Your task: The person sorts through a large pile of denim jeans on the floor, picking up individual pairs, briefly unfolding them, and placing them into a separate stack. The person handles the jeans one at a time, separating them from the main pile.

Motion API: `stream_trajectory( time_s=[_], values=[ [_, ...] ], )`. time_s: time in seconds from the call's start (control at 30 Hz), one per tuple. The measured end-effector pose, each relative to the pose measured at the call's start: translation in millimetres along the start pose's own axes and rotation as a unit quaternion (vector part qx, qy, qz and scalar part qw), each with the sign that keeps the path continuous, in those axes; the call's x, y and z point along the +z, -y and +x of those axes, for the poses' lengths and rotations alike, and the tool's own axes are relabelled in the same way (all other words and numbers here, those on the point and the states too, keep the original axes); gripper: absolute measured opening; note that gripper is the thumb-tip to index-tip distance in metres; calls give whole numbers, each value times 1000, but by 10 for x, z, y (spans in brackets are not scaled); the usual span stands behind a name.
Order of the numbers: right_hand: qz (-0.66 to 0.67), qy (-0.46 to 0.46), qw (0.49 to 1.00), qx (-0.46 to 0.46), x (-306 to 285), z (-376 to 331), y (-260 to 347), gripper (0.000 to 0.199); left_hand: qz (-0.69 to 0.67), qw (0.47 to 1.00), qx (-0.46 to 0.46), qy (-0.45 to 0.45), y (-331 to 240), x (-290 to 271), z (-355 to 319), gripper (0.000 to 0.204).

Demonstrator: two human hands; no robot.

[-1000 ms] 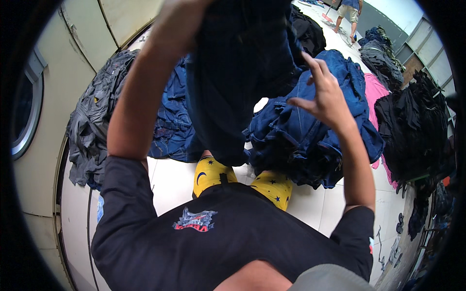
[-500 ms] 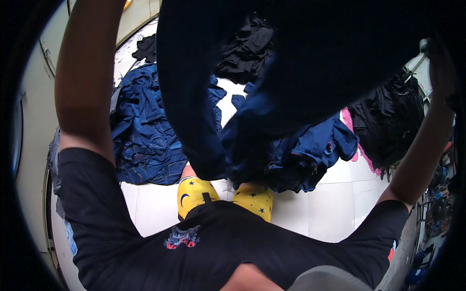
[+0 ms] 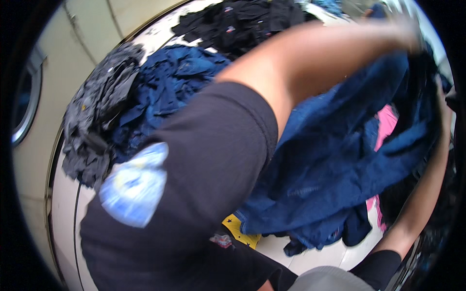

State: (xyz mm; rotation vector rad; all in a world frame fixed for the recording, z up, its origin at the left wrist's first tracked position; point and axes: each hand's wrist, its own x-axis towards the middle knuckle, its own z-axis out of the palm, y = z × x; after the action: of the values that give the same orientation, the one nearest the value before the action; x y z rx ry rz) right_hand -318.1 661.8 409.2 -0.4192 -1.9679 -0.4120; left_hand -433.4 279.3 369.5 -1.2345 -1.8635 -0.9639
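Large dark blue trousers [image 3: 315, 160], apparently denim, hang slantwise in front of me on the right, their upper end lifted to the far right. My right hand [image 3: 442, 92], partly hidden by the cloth at the right rim, grips that end. My left arm reaches across to the far right, and my left hand [image 3: 407, 35] is at the trousers' upper edge. Motion smears its fingers, so its grip does not show. Below the trousers, a crumpled dark blue garment [image 3: 357, 228] lies near my leg in yellow patterned cloth [image 3: 239, 232].
Grey garments [image 3: 99, 106] are heaped at the left beside a blue clothes pile [image 3: 179, 72]. A black clothes pile [image 3: 242, 24] lies farther back. Pink cloth [image 3: 386, 123] shows behind the trousers. A pale wall [image 3: 92, 29] bounds the left; pale tiled floor [image 3: 310, 259] shows below.
My left arm has swung from the left across to the far right. The trousers have shifted right and down, and my view has turned, showing the grey heap.
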Motion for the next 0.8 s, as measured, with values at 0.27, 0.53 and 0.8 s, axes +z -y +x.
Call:
stream_trajectory(
  time_s=[0.27, 0.53, 0.8],
  values=[
    [93, 493, 848, 168, 1655, -4231, 918, 70, -155, 857, -120, 477, 34, 1045, -3999, 79],
    [279, 508, 783, 226, 901, -3511, 1253, 68, -303, 782, -214, 501, -153, 539, -3648, 81],
    [120, 622, 748, 195, -483, -3878, 1680, 91, -214, 880, -173, 388, -323, 928, -4223, 80]
  ],
)
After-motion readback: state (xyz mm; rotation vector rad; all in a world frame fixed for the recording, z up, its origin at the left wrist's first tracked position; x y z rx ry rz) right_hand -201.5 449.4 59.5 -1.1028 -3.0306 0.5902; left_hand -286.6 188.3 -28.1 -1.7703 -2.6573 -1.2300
